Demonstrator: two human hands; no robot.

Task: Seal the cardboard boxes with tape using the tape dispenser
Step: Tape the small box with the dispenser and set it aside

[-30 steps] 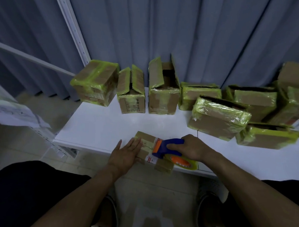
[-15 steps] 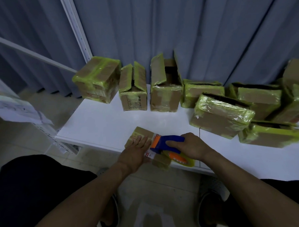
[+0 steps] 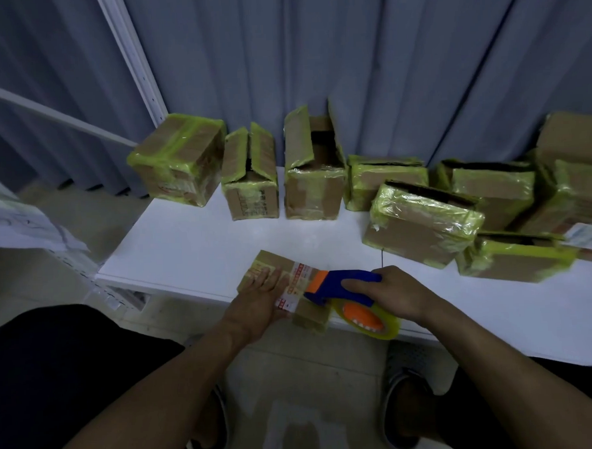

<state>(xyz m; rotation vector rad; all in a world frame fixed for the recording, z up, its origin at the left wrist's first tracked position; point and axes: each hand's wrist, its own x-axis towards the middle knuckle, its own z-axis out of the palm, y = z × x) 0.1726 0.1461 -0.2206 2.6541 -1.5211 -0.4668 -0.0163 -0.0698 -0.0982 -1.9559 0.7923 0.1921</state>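
While our left hand (image 3: 262, 302) lies flat with straight fingers on top of a small cardboard box (image 3: 267, 259), pressing it down at the front of the white tabletop (image 3: 194, 249), our right hand (image 3: 396, 294) grips the blue handle of the tape dispenser (image 3: 338, 287). The dispenser's orange front end touches the box top just to the right of the left hand's fingers, on a white label with red print. We see its roll of yellowish tape (image 3: 390, 325) hanging past the tabletop's front edge, just below the right hand. The box sits askew, its near corner right at that edge. Our two hands are close together, with the dispenser's head between them. Well behind them, along the grey curtain (image 3: 348, 52), stands a row of other boxes bound in yellow-green tape (image 3: 423, 225). One tall box (image 3: 315, 189) in that row has its top flaps standing upright, and those further right lean against each other.
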